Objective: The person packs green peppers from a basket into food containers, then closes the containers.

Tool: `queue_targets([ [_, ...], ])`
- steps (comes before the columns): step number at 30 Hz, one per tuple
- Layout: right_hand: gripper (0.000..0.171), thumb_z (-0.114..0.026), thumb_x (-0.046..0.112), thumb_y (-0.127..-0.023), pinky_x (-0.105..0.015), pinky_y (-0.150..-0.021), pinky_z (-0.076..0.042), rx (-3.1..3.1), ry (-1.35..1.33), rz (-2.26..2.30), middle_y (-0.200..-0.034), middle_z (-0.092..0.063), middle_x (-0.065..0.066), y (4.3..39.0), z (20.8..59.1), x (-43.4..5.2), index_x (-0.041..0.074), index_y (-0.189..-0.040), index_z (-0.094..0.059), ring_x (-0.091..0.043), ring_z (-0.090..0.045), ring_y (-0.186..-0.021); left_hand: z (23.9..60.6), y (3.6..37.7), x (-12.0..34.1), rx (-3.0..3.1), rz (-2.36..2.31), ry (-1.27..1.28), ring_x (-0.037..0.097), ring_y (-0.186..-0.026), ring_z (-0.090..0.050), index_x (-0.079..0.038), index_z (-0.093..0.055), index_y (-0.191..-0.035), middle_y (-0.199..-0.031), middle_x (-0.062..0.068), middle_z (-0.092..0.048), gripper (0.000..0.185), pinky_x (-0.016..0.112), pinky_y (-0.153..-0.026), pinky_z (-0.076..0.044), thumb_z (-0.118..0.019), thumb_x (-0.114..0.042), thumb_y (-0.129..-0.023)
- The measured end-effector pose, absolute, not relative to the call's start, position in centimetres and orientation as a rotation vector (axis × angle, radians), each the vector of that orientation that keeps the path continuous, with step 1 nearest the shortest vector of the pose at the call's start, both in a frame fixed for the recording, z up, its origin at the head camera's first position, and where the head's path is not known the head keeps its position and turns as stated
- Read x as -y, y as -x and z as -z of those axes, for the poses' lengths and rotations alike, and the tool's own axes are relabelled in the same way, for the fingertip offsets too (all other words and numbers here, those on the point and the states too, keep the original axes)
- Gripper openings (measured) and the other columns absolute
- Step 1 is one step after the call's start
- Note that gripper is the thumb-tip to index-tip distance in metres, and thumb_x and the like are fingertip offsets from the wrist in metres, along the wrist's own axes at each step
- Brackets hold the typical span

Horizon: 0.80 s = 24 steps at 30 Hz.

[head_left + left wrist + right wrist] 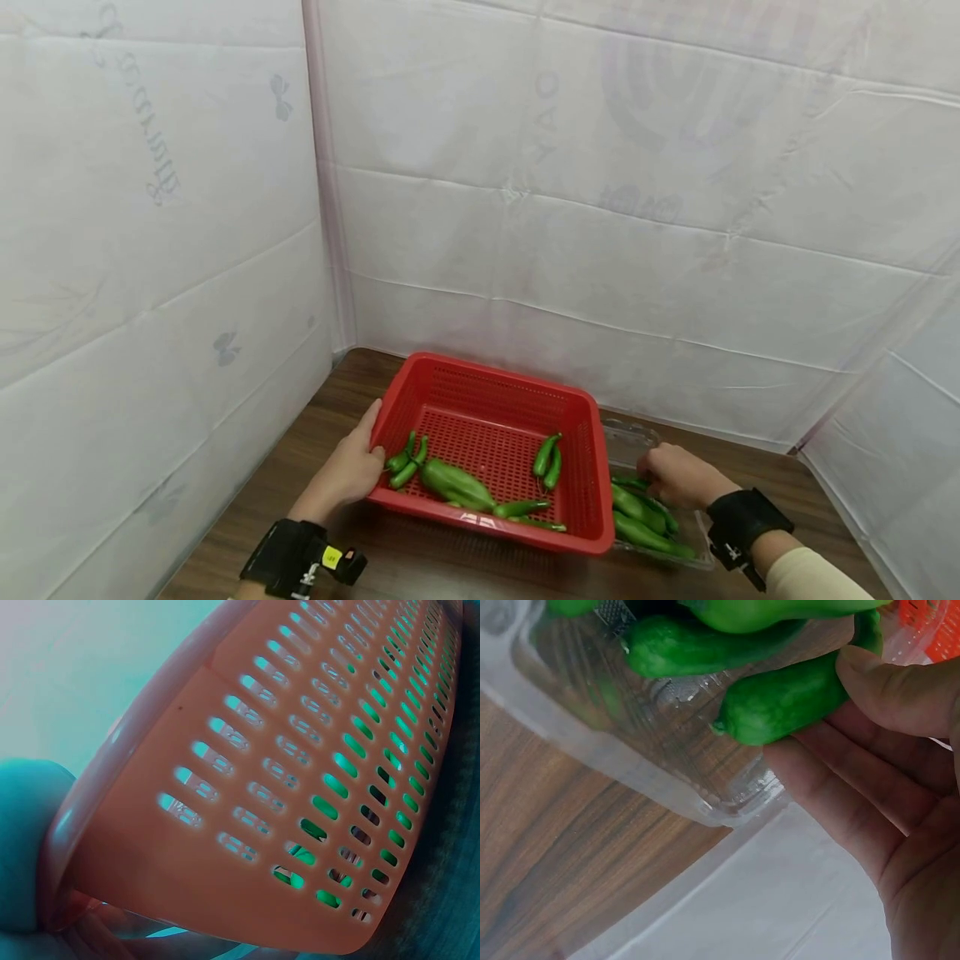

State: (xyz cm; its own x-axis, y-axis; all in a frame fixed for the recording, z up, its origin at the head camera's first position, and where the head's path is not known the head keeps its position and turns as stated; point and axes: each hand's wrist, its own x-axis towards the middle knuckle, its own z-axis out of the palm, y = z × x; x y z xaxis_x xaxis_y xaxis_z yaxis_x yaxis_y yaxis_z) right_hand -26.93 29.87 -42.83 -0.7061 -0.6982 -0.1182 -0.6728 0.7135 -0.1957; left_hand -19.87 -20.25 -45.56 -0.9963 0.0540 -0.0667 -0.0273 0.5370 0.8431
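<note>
A red perforated plastic basket [491,367] holds one large green pepper [453,483] and several slim green peppers [551,468]. My left hand [348,468] grips its left rim; in the left wrist view the basket's side wall [142,855] fills most of the picture, with the fingers partly hidden beneath the rim. To the right, a clear plastic tray [701,546] contains several green peppers [637,508]. Over this tray, my right hand [686,475] pinches a green pepper [784,701] between thumb and fingers, as the right wrist view shows.
Everything stands on a dark wood-grain table [288,450]. Pale printed sheets [525,233] hang behind it and along both sides. The basket's right wall stands close against the tray and covers part of its left side in the head view.
</note>
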Motion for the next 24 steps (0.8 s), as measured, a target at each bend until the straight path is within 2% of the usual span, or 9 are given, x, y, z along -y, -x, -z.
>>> queue_targets([
  [7,0.032,-0.069,-0.008,-0.08,-0.02,-0.055,-0.024,-2.786,1.146,0.14,-0.065,-0.028,0.016,26.9,43.5,-30.1,0.018,-0.066,-0.056,0.001,-0.023,-0.059,45.6,19.9,20.2,-2.682,-1.466,-0.027,0.051,-0.149,-0.039,-0.003,0.0,-0.167,-0.165,0.035,-0.027,0.073,0.067,-0.118,-0.036,-0.038,-0.001,-0.105],
  [14,0.031,-0.067,-0.008,-0.082,-0.019,-0.053,-0.022,-2.791,1.116,0.158,-0.063,-0.027,0.017,26.6,43.9,-30.1,0.016,-0.065,-0.058,0.002,-0.022,-0.056,45.4,19.9,20.3,-2.682,-1.458,-0.026,0.052,-0.149,-0.038,-0.002,0.0,-0.167,-0.166,0.035,-0.027,0.073,0.067,-0.118,-0.035,-0.038,-0.001,-0.104],
  [24,0.043,-0.07,-0.008,-0.079,-0.018,-0.054,-0.018,-2.827,1.185,0.139,-0.064,-0.019,0.017,26.6,44.5,-30.4,0.021,-0.06,-0.044,0.002,-0.016,-0.057,45.4,20.0,20.3,-2.681,-1.458,-0.026,0.052,-0.149,-0.038,-0.002,-0.001,-0.167,-0.165,0.035,-0.028,0.074,0.068,-0.118,-0.034,-0.039,-0.001,-0.104],
])
